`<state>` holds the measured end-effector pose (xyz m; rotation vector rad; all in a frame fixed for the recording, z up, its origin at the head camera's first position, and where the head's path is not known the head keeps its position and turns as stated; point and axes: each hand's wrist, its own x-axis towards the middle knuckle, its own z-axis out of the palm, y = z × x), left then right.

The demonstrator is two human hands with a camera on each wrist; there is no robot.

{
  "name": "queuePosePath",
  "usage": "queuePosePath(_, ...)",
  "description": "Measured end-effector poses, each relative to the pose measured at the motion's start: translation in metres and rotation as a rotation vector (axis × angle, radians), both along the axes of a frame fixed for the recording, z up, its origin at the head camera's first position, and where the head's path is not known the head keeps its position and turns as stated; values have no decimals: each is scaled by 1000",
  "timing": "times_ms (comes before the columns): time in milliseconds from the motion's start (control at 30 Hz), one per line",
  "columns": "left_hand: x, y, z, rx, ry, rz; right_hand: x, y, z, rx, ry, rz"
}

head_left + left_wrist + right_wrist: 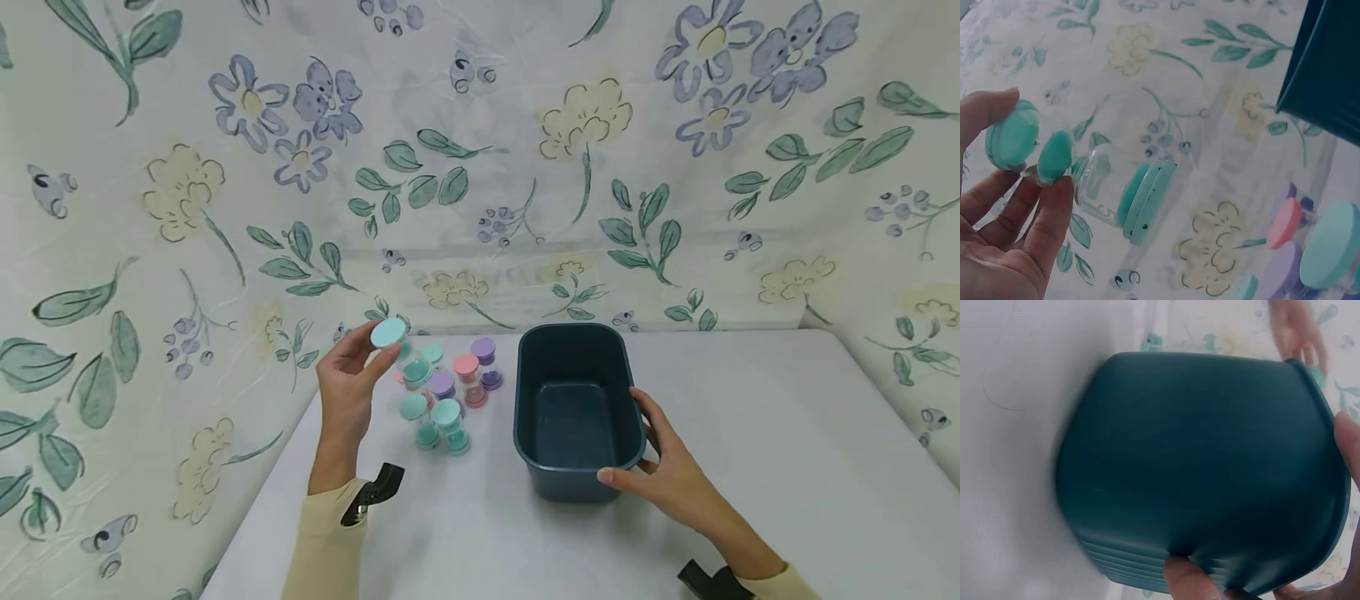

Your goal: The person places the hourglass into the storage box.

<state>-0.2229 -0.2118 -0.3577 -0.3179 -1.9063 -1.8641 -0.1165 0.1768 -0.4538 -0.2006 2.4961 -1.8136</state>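
Note:
My left hand [347, 387] pinches a teal-capped hourglass sand timer [388, 333] by one cap and the glass next to it. In the left wrist view this sand timer [1099, 187] lies tilted, with teal sand in the clear bulbs. Close by, several other sand timers stand bunched on the table, among them a teal one [447, 411], a pink one [467, 367] and a purple one [486, 350]. My right hand [671, 475] grips the near right corner of a dark teal plastic bin [573, 483], thumb at the rim, fingers along the side. Nothing shows inside the bin.
A white table [750, 417] carries the bin and timers. Behind it and at the sides hangs a flower-printed cloth [480, 150]. Black straps [372, 493] sit on both wrists over cream sleeves [324, 542].

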Motion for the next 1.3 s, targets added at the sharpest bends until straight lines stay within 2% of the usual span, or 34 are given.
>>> queuePosePath(233,-7,25,9,9,33,-90,0,0,1,1,-1,-1)
queuePosePath(433,-12,43,9,10,16,-171,1,-1,1,0,1,-5)
queuePosePath(600,-16,58,9,-29,-2,-223,1,-1,1,-4,0,-5)
queuePosePath(900,-23,77,3,-130,-63,-298,1,-1,2,-7,1,-2)
queuePosePath(1300,-30,94,-8,-199,-116,-413,0,-2,0,10,11,-16)
